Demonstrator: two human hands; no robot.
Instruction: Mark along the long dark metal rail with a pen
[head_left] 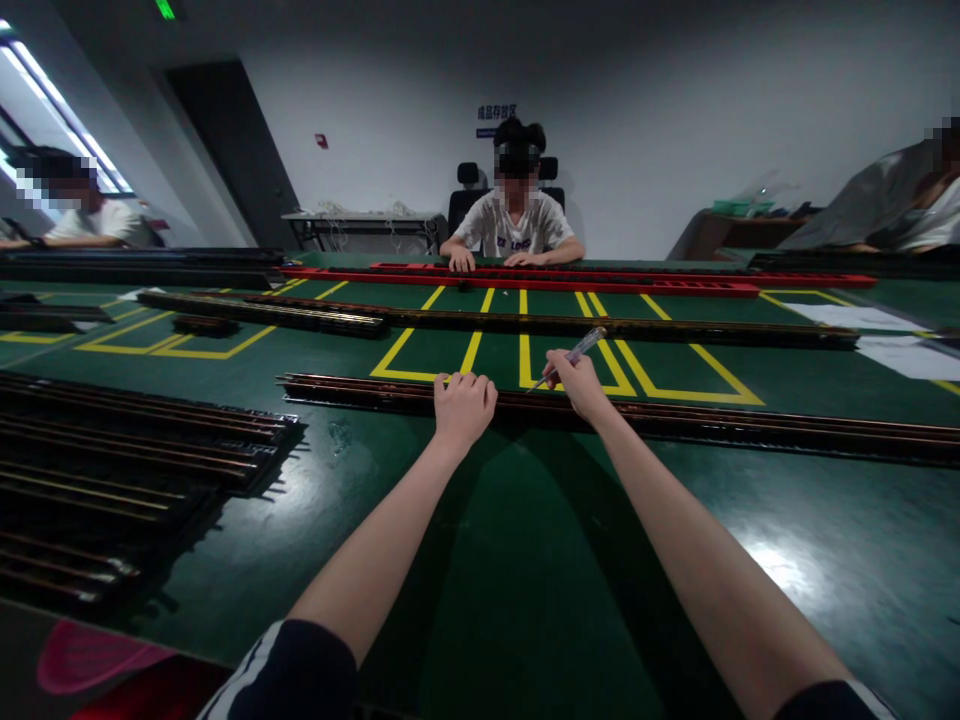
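A long black rail with copper-coloured strips (735, 422) lies across the green table in front of me. My left hand (465, 408) is closed over it, fingers curled across its far edge. Just to the right, my right hand (576, 384) grips a screwdriver (586, 345) with a clear handle. Its handle end points up and to the right, and its thin shaft slants down to the left. The shaft's tip is at the rail between my hands; whether it touches the strips I cannot tell.
Several similar rails (127, 425) lie side by side at the left. Farther back are another long rail (675, 328) and red rails (675, 283), where a person (517, 215) sits with both hands. White papers (911, 357) lie at the right. Yellow tape lines (525, 340) mark the green table (525, 600).
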